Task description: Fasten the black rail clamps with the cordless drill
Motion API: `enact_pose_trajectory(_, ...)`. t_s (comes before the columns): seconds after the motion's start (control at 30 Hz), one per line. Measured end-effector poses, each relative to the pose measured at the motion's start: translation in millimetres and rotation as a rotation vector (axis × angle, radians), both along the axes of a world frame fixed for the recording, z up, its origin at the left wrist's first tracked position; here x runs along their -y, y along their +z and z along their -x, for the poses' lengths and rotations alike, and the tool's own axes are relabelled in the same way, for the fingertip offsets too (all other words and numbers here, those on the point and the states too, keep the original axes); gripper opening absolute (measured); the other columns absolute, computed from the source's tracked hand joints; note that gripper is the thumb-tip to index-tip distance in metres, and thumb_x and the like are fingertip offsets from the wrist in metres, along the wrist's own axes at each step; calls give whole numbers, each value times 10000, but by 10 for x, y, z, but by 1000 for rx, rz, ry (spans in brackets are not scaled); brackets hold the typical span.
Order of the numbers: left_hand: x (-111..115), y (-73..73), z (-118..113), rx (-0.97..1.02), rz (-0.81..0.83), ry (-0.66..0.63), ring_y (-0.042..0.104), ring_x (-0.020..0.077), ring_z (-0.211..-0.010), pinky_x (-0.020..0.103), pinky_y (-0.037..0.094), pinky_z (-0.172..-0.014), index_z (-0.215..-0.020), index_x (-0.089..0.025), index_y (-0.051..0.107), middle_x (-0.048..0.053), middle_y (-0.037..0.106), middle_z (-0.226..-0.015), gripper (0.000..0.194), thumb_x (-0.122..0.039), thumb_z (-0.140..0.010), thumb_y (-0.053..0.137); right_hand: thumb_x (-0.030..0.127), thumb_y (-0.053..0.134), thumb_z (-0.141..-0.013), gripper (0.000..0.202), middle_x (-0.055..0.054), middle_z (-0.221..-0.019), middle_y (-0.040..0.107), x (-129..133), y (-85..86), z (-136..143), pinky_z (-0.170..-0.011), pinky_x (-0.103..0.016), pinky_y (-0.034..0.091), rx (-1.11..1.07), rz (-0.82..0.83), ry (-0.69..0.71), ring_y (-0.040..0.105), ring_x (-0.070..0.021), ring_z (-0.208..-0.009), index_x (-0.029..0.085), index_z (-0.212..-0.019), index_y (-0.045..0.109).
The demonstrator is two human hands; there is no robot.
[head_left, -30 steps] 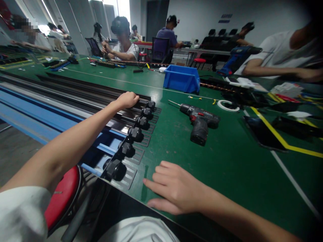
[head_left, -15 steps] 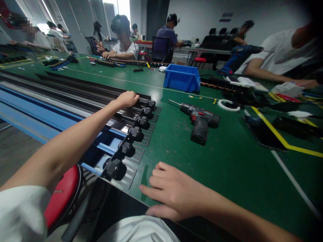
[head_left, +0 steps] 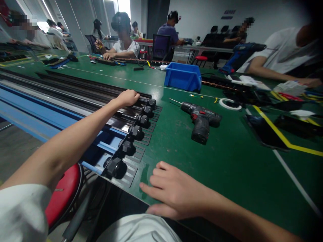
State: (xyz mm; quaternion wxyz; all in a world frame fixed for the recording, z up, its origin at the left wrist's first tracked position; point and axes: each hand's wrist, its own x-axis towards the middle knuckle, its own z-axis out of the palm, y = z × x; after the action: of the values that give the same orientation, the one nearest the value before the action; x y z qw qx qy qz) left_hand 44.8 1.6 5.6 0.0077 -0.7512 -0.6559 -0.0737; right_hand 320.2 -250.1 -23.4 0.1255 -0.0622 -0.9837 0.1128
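Observation:
My left hand (head_left: 129, 97) is closed over the end of a long black profile (head_left: 101, 88), the farthest in a row of several. The fingers are curled, and their undersides are hidden. Black ribbed fittings like cable glands (head_left: 116, 167) stick out from the profile ends, with slotted end plates (head_left: 131, 175) lying flat on the table. The nearest profile, a wide blue one (head_left: 40, 120), runs along the table edge. Palm down by that edge, my right hand (head_left: 174, 192) rests with its fingers a little apart and nothing held. A black cordless drill (head_left: 200, 121) lies beyond it.
A blue bin (head_left: 183, 79) stands farther back on the green table (head_left: 227, 178). To the right are a white ring (head_left: 230, 104), a dark flat panel (head_left: 264, 131) and a blue drill (head_left: 237, 56). Beneath my left arm is a red stool (head_left: 64, 196). Co-workers sit around.
Both my hands stay where they were. The view has shifted very slightly. Across the table, a co-worker's hand has risen a little.

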Motion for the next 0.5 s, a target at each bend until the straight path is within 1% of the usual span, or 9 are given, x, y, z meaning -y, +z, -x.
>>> enact_pose_trajectory(0.07, 3, 1, 0, 6, 7, 2, 648, 291, -979, 315, 460, -827, -936, -111, 720, 200, 712, -1021, 527, -432, -946, 302, 529, 464, -973, 469, -23, -747, 592, 43, -26, 12, -748, -356, 307, -19, 11, 64, 439, -172, -697, 146, -1167, 651)
enact_pose_trajectory(0.13, 6, 3, -1, 12, 12, 6, 644, 287, -989, 312, 457, -841, -950, -111, 718, 196, 712, -1030, 522, -429, -947, 303, 528, 463, -974, 461, -23, -747, 590, 42, -29, 15, -750, -360, 304, -17, 12, 47, 438, -173, -700, 155, -1164, 654)
enact_pose_trajectory(0.17, 7, 4, -2, 14, 12, 8, 644, 285, -991, 311, 456, -844, -953, -110, 716, 196, 712, -1031, 520, -428, -948, 304, 520, 455, -981, 456, -28, -762, 593, 23, -21, 13, -759, -363, 303, -5, 11, 6, 446, -176, -717, 157, -1179, 649)
enact_pose_trajectory(0.27, 5, 3, 0, 12, 10, 13, 645, 284, -984, 310, 456, -839, -951, -104, 714, 201, 710, -1025, 520, -427, -947, 306, 500, 426, -1001, 467, -59, -833, 603, -59, 27, -1, -790, -368, 301, 45, 1, -173, 474, -192, -792, 148, -1238, 621)
enact_pose_trajectory(0.33, -1, 1, 1, 4, 8, 11, 646, 284, -981, 308, 456, -835, -951, -101, 715, 204, 710, -1020, 526, -429, -946, 304, 506, 414, -1004, 486, -71, -856, 603, -90, 49, -5, -803, -370, 300, 65, -2, -231, 479, -199, -817, 139, -1253, 612)
enact_pose_trajectory(0.4, -7, -3, 2, -3, 4, 2, 647, 286, -977, 310, 455, -831, -951, -97, 716, 207, 708, -1018, 534, -429, -946, 298, 522, 413, -1000, 498, -66, -847, 601, -76, 46, 0, -800, -368, 301, 62, -2, -191, 474, -197, -806, 140, -1248, 614)
enact_pose_trajectory(0.5, -11, -5, 1, -14, 4, 4, 645, 286, -980, 309, 454, -829, -952, -97, 715, 207, 708, -1021, 532, -426, -944, 297, 549, 441, -979, 500, -41, -810, 600, 6, 3, 22, -769, -360, 299, 29, 11, -34, 459, -184, -759, 152, -1221, 627)
